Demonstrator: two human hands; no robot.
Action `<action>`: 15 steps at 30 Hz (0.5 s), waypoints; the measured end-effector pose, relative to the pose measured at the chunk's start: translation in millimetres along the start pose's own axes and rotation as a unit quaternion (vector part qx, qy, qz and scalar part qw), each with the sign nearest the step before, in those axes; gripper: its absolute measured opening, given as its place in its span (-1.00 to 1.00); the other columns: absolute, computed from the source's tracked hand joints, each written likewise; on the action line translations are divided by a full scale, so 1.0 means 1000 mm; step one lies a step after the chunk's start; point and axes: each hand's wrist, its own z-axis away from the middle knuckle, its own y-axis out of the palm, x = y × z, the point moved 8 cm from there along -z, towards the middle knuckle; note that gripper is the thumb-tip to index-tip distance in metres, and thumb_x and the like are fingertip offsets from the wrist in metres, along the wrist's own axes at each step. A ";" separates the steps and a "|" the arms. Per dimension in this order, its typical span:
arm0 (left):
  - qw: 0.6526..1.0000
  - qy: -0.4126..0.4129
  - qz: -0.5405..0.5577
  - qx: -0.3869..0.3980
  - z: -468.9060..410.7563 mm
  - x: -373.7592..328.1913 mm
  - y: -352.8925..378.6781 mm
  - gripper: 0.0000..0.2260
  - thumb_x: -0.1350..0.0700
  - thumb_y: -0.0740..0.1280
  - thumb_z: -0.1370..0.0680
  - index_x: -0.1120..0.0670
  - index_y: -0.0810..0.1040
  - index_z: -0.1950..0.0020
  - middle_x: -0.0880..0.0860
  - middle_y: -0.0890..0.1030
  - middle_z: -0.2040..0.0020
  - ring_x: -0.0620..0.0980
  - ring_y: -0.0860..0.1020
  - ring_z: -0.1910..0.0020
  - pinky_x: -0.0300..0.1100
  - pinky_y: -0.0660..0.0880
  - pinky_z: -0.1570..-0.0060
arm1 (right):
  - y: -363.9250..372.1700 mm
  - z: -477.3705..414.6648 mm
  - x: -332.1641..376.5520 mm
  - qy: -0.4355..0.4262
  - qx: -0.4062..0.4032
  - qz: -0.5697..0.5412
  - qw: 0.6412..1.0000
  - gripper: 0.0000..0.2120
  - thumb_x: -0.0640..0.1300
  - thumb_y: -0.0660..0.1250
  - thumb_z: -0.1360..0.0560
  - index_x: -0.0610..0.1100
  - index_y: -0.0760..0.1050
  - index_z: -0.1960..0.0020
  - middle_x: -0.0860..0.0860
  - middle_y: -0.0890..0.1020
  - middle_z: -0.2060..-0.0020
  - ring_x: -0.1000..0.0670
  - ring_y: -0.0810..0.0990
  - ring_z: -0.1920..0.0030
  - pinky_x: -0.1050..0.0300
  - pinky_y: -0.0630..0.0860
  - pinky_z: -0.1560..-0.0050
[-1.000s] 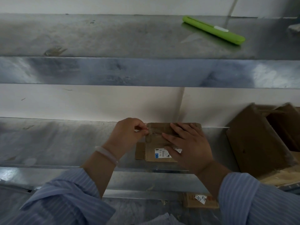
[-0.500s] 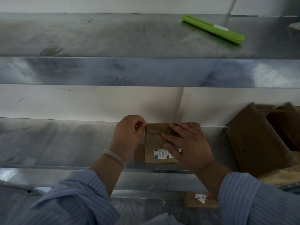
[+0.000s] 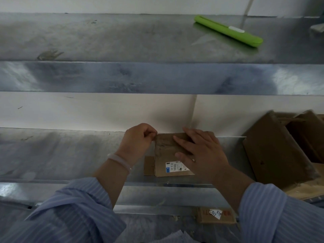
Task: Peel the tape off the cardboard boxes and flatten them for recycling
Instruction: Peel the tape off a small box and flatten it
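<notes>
Cardboard box (image 3: 164, 153) under right hand (image 3: 203, 155), left hand (image 3: 138, 140) at its corner

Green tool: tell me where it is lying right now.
In the head view the green tool lies on the upper metal shelf, right of centre toward its back edge, one level above the right hand pressing the small cardboard box.
</notes>
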 end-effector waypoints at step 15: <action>0.982 -0.090 0.166 0.003 0.006 0.025 0.006 -0.87 0.10 0.39 -0.52 -0.13 0.67 0.11 -0.05 0.70 0.14 -0.10 0.65 0.10 -0.19 0.58 0.09 | 0.001 0.003 0.000 0.002 0.002 0.014 1.000 -0.41 0.36 -0.15 -0.51 0.21 0.33 -0.43 0.08 0.36 -0.45 -0.04 0.28 -0.45 -0.06 0.15 -0.43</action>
